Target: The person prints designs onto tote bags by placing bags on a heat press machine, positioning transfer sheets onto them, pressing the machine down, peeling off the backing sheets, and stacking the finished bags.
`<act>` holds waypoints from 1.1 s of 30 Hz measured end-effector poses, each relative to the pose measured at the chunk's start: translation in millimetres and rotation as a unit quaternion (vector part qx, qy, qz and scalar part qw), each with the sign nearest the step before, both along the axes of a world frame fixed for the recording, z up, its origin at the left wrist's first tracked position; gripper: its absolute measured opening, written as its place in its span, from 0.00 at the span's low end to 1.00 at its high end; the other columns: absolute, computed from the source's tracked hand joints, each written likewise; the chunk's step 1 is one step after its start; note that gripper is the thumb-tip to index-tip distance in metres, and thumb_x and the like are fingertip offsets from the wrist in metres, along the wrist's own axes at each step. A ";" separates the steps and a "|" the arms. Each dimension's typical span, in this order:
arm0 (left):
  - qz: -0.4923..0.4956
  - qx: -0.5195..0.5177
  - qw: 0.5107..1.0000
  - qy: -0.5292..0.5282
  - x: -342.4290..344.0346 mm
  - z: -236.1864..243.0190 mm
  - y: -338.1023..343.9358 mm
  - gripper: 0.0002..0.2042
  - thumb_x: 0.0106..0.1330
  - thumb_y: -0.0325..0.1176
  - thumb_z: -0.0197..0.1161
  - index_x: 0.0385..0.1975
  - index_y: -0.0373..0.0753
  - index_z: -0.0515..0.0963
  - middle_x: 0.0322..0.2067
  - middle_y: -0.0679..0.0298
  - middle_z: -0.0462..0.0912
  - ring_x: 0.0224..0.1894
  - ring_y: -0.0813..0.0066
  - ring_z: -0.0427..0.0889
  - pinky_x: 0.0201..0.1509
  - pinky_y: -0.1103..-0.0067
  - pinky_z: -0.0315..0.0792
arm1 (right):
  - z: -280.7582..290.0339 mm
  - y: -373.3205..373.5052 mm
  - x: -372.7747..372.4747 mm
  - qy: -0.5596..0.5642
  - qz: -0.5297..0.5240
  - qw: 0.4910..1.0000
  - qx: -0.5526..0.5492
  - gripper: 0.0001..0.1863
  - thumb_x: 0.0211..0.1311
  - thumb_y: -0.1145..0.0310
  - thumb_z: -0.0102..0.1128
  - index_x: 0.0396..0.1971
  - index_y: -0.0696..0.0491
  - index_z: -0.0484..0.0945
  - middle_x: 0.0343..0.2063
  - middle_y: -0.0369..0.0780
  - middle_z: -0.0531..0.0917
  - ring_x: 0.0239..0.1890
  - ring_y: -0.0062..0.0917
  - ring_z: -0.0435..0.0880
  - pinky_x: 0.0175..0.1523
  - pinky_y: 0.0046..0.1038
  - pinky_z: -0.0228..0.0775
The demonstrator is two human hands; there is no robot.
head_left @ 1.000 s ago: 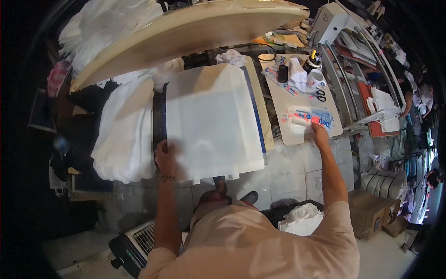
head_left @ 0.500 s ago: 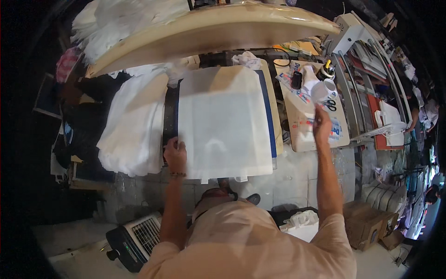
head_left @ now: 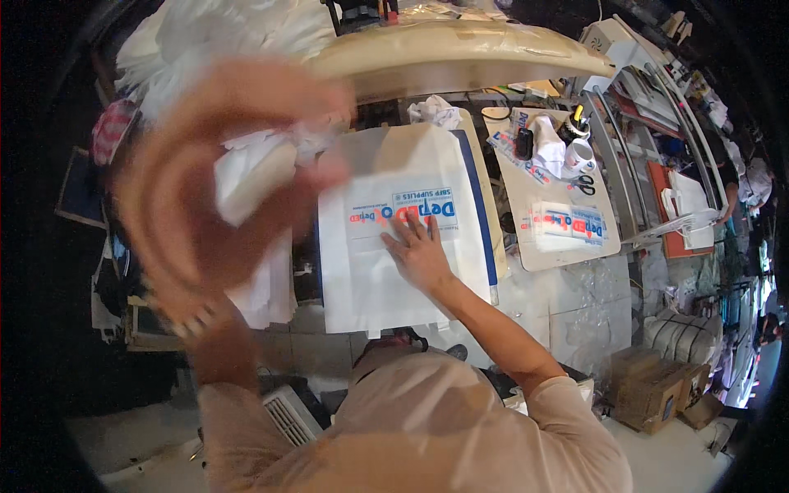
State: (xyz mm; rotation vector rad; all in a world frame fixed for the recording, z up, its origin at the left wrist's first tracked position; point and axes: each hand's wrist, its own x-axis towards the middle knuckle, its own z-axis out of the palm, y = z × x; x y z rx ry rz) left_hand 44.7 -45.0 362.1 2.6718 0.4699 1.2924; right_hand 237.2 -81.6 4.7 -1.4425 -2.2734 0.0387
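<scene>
The right grip point(head_left: 425, 261) lies flat with its fingers spread apart, palm down, on a thin translucent transfer sheet with blue and red lettering point(head_left: 419, 200), which rests on the far half of a flat white fabric bag point(head_left: 362, 287) in the middle of the scene. The lettering stands upside down as seen from the person's side, and the fingertips touch its near part. The bag lies over a flat bed with a dark blue edge point(head_left: 479, 197), which shows along the right side, and small white tabs stick out at the bag's near edge. The left grip point(head_left: 185, 189) hangs large and badly blurred on the left, close to the camera (a bracelet shows at its wrist), with thumb and fingers curved and apart; whether it touches anything, I cannot tell. Partly hidden by it is a tall stack of white fabric pieces point(head_left: 267, 287), left of the bag. A long, curved, cream-coloured slab point(head_left: 460, 53) spans the far side, and a crumpled white cloth point(head_left: 434, 112) sits just beyond the bag. To the right, a pale, round-cornered worktop point(head_left: 528, 187) carries more printed transfer sheets point(head_left: 567, 226) at its near end, with black-handled scissors point(head_left: 586, 184), a white mug point(head_left: 579, 154) and a dark holder with a yellow-topped tool point(head_left: 574, 127) farther back. A brown cardboard box point(head_left: 653, 398) stands on the floor, near right.
</scene>
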 end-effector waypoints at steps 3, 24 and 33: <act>0.153 0.101 0.983 0.024 -13.1 61.1 37.2 0.15 0.55 0.28 0.74 0.42 0.34 0.81 0.42 0.56 0.84 0.46 0.64 0.82 0.51 0.69 0.76 | 2.1 1.1 -24.8 0.021 0.027 0.999 -0.014 0.24 0.62 0.67 0.57 0.60 0.44 0.77 0.69 0.42 0.68 0.72 0.46 0.61 0.72 0.63 0.46; 0.366 0.051 0.893 0.256 -48.8 66.4 116.0 0.14 0.50 0.36 0.74 0.34 0.36 0.82 0.34 0.59 0.84 0.37 0.65 0.82 0.47 0.70 0.74 | -12.1 2.5 -11.0 0.027 0.041 0.999 0.024 0.23 0.60 0.69 0.59 0.57 0.41 0.80 0.66 0.38 0.72 0.72 0.40 0.61 0.73 0.57 0.47; 0.316 0.188 0.922 0.119 -48.5 97.6 -35.3 0.15 0.48 0.39 0.74 0.31 0.37 0.82 0.30 0.60 0.83 0.33 0.65 0.82 0.45 0.70 0.74 | 24.7 -56.9 -15.0 0.180 0.235 0.955 0.005 0.07 0.60 0.66 0.61 0.36 0.50 0.82 0.32 0.40 0.82 0.37 0.39 0.81 0.44 0.43 0.73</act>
